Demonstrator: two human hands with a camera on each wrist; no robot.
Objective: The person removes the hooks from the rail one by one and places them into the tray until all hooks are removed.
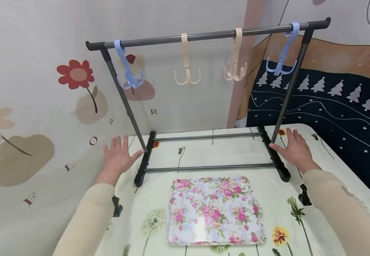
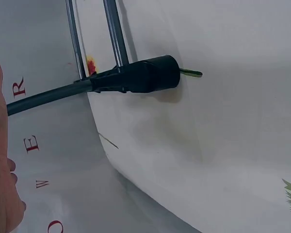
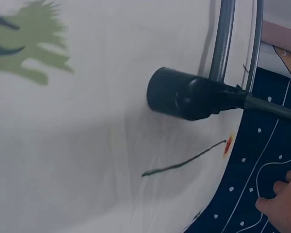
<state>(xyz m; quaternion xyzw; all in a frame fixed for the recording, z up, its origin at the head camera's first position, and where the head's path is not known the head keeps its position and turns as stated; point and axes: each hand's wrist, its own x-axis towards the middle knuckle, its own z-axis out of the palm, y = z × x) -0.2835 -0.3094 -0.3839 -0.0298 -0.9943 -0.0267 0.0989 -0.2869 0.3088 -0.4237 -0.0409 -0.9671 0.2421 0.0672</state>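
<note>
A dark grey garment rack (image 1: pixel 210 36) stands upright on the table, two posts rising from black feet. My left hand (image 1: pixel 117 158) is beside its left post, fingers spread and thumb towards the post. By the right post is my right hand (image 1: pixel 295 149), its fingers also extended and its thumb tip close to the post. Whether either thumb touches is unclear. On the top bar hang a blue hook (image 1: pixel 125 65) at left, two beige hooks, one left of middle (image 1: pixel 186 58) and one right (image 1: pixel 236 53), and another blue hook (image 1: pixel 286 49) at right. Both wrist views show the black feet.
A floral-patterned tray (image 1: pixel 217 209) lies in front of the rack on the flower-printed tablecloth (image 1: pixel 153 199). Printed fabric (image 1: pixel 44 42) hangs behind and at left; a dark tree-patterned cloth (image 1: pixel 332 106) hangs at right. Small black clips (image 1: pixel 305 195) show near both forearms.
</note>
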